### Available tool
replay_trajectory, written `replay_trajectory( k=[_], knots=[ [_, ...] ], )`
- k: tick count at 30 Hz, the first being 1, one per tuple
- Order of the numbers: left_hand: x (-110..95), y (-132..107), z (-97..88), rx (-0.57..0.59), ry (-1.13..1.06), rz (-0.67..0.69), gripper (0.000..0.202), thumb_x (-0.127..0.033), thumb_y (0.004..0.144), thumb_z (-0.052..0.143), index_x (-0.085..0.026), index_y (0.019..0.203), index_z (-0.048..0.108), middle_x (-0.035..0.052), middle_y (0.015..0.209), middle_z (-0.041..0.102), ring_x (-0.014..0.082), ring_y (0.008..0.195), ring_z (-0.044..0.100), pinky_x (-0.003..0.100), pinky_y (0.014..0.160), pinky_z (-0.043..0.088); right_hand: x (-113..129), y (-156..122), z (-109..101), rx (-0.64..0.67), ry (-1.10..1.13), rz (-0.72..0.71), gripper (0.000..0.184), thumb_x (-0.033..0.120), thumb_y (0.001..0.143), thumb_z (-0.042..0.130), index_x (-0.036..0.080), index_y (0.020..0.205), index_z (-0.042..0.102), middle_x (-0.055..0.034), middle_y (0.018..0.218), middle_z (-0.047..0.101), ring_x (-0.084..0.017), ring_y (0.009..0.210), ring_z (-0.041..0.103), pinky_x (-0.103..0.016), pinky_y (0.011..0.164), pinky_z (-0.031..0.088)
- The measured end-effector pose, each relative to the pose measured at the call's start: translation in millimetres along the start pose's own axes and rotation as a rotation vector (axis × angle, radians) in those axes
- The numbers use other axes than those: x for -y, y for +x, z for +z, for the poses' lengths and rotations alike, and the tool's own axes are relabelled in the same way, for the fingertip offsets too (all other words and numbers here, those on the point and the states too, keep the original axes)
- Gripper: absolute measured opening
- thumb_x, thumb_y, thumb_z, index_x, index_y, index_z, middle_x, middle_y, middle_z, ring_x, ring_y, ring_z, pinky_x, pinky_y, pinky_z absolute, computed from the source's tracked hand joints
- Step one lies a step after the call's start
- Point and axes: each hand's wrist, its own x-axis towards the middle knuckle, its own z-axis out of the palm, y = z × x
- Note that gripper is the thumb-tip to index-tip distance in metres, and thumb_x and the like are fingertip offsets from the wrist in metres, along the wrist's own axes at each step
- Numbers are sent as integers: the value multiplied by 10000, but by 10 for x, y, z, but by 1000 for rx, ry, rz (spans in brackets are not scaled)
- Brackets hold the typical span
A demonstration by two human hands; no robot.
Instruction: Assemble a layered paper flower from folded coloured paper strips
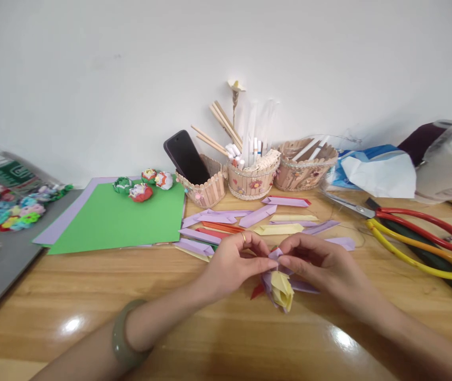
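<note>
Between my two hands is a folded paper flower (282, 290), with yellow petals in the middle and purple and red pieces around them. My left hand (236, 263) pinches its upper purple part between thumb and forefinger. From the other side my right hand (315, 260) pinches the same part, its thumb close to the left thumb. Just beyond my hands lie several folded paper strips (257, 216) in purple, yellow and red. Some strips are partly hidden behind my fingers.
Green paper sheets (118, 225) carry several small paper flowers (140, 192). Along the wall stand three wooden-stick baskets (251, 182), one holding a phone (187, 157). Large red-and-yellow-handled scissors (420, 238) lie at right. At left, a grey board (7, 275) bears colourful pieces.
</note>
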Motion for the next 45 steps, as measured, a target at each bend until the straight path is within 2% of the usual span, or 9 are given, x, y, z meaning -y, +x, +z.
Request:
replay_trajectory(
  k=[7,11,17,21,27,29,34,39,45],
  knots=[
    [-24,71,-64,16,30,0,164,-194,607,706,-138,677,568,-6,649,586,95,586,533,228,574,434,30,-7,18,-49,-188,-50,196,347,819,541,176,757,613,-19,699,658,-142,640,590,-260,582,452],
    [4,74,-71,4,88,47,128,-182,636,677,-141,660,558,0,650,579,99,591,533,236,580,438,11,-40,23,-95,-388,-200,151,288,841,522,189,762,603,-16,685,649,-141,623,582,-258,574,447],
    [46,33,-48,-91,317,293,60,-128,703,601,-147,657,568,23,728,562,126,668,539,251,602,448,-85,-12,-2,-166,-678,-584,80,125,820,535,194,807,574,-20,721,626,-141,655,576,-263,593,445],
    [23,5,-47,-80,427,495,92,-103,735,562,-144,668,609,30,728,535,124,690,520,245,616,433,-103,-11,-27,-187,-699,-659,115,80,805,539,193,807,560,-13,712,608,-132,651,563,-253,580,441],
    [-33,59,-91,28,-16,113,202,-186,744,598,-167,945,608,32,840,606,119,741,575,256,705,453,-47,-35,-62,-258,-707,-716,128,76,806,542,199,837,555,-14,712,605,-125,636,557,-250,563,448],
    [-36,79,-94,47,-68,25,217,-216,710,649,-155,917,621,27,825,627,110,719,574,252,708,450,-40,-30,-67,-253,-708,-720,125,78,811,534,198,834,558,-17,711,607,-128,638,562,-254,561,455],
    [-28,96,-75,41,-182,-25,245,-257,579,760,-138,709,590,-19,658,599,88,606,559,231,632,438,-53,-11,-91,-228,-701,-740,141,60,806,538,185,858,578,-46,797,623,-156,753,584,-288,647,483],
    [-60,83,-73,-2,-251,-82,268,-256,570,758,-144,769,619,-20,675,614,78,584,551,218,601,419,-39,0,-98,-229,-703,-756,177,93,790,602,186,940,600,-54,864,631,-161,816,583,-297,711,487],
    [-67,69,-75,94,-196,-178,262,-326,590,744,-136,732,634,-21,610,607,80,523,532,226,568,408,-14,-19,-65,-154,-631,-720,159,73,808,571,201,891,614,-19,794,646,-115,723,601,-223,630,494]
  ],
)
